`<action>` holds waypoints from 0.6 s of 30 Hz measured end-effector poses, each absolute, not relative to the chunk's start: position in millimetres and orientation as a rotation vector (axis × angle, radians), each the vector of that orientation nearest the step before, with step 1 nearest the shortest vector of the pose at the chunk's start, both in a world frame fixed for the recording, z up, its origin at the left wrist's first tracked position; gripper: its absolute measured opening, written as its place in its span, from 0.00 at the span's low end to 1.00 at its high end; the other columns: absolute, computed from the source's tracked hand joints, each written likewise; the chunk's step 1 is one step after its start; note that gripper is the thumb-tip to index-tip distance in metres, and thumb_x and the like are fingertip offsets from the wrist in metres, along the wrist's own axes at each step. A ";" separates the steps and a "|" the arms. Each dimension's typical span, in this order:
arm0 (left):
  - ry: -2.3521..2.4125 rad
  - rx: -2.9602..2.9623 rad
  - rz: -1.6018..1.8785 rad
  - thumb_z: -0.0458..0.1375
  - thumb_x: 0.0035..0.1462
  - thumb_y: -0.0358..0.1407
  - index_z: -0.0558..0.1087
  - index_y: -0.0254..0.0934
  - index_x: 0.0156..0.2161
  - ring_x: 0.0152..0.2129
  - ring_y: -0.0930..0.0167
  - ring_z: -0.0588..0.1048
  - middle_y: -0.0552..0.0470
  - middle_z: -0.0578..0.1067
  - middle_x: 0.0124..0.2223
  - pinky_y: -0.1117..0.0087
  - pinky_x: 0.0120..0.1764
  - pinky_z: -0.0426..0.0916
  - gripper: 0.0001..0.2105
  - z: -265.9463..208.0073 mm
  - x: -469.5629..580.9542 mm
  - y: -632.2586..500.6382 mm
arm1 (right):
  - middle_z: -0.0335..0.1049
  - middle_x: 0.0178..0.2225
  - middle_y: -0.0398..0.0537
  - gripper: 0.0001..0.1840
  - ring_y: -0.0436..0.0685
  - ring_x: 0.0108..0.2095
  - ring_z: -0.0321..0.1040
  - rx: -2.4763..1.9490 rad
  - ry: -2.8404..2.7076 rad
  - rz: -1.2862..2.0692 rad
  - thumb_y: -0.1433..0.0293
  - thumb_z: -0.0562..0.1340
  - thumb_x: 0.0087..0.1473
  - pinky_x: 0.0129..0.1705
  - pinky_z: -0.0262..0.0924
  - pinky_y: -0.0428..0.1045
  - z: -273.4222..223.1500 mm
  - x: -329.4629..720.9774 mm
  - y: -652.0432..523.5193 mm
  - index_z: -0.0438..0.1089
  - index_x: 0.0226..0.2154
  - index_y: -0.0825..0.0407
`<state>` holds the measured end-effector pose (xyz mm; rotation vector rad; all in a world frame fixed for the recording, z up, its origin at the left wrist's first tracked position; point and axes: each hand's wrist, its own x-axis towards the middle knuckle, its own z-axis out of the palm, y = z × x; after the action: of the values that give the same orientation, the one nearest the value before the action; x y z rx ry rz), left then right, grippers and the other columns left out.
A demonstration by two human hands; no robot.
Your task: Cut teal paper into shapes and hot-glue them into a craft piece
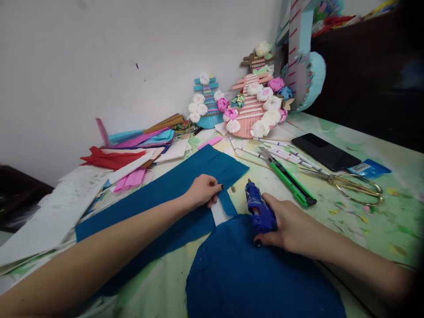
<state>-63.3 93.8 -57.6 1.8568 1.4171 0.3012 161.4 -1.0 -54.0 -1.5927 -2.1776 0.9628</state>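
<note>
In the head view, my right hand (286,225) is wrapped around a blue hot glue gun (260,210), its nozzle pointing up and away from me. Thumb and fingers of my left hand (204,191) pinch the edge of a long piece of dark blue crepe paper (139,203). Beside those fingers, part of a white strip (219,211) shows between the folds. Nearest me lies a rounded body covered in the same blue (251,274), joined to the strip's lower end. The underside of the paper is hidden.
Right of the glue gun lie a green utility knife (291,179), gold-handled scissors (351,183), several markers (285,154) and a black phone (326,151). Flower-decorated paper guitars (250,112) lean at the back. Folded coloured paper (145,137) and white sheets (59,207) lie left.
</note>
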 end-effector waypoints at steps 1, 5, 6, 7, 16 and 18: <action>1.406 1.862 0.310 0.51 0.58 0.38 0.60 0.37 0.22 0.09 0.78 0.66 0.57 0.70 0.16 0.76 0.21 0.62 0.14 -57.7 -63.9 92.8 | 0.66 0.27 0.44 0.25 0.55 0.27 0.63 -1.593 -2.181 0.966 0.59 0.69 0.40 0.26 0.52 0.49 -54.1 161.5 -0.9 0.54 0.31 0.49; 1.441 2.071 0.278 0.49 0.59 0.38 0.59 0.38 0.21 0.10 0.77 0.67 0.60 0.66 0.14 0.75 0.24 0.63 0.15 -56.4 -63.8 89.7 | 0.65 0.26 0.43 0.25 0.54 0.26 0.62 -1.598 -2.178 0.986 0.58 0.69 0.40 0.25 0.52 0.48 -53.2 160.8 -1.0 0.53 0.31 0.49; 1.463 2.145 0.267 0.49 0.59 0.38 0.58 0.38 0.21 0.10 0.76 0.67 0.59 0.66 0.14 0.74 0.24 0.62 0.16 -56.1 -63.5 89.4 | 0.65 0.26 0.43 0.25 0.54 0.25 0.62 -1.601 -2.176 0.985 0.59 0.69 0.40 0.25 0.52 0.48 -53.0 160.4 -1.0 0.53 0.31 0.49; 1.485 2.216 0.261 0.49 0.59 0.38 0.57 0.38 0.21 0.12 0.75 0.67 0.59 0.66 0.15 0.74 0.24 0.61 0.16 -56.2 -63.2 89.3 | 0.65 0.26 0.43 0.25 0.54 0.25 0.62 -1.604 -2.176 0.980 0.59 0.69 0.40 0.25 0.52 0.48 -52.9 160.0 -1.0 0.53 0.31 0.49; 1.558 2.574 0.308 0.48 0.60 0.36 0.66 0.37 0.28 0.25 0.68 0.69 0.50 0.70 0.26 0.69 0.30 0.60 0.10 -56.0 -72.3 85.9 | 0.65 0.26 0.43 0.25 0.54 0.26 0.62 -1.590 -2.190 0.953 0.59 0.68 0.41 0.25 0.52 0.48 -54.6 161.8 -1.6 0.53 0.32 0.49; 1.423 2.734 0.462 0.45 0.62 0.34 0.69 0.34 0.35 0.32 0.66 0.71 0.45 0.73 0.34 0.66 0.35 0.64 0.11 -51.5 -74.4 82.6 | 0.65 0.26 0.43 0.24 0.54 0.26 0.62 -1.575 -2.189 0.952 0.61 0.68 0.41 0.26 0.52 0.48 -54.6 161.5 -1.2 0.53 0.31 0.49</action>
<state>-74.4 82.6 -51.5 2.7341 1.4231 0.4620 161.5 -1.2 -54.6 -1.5746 -2.1894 0.9522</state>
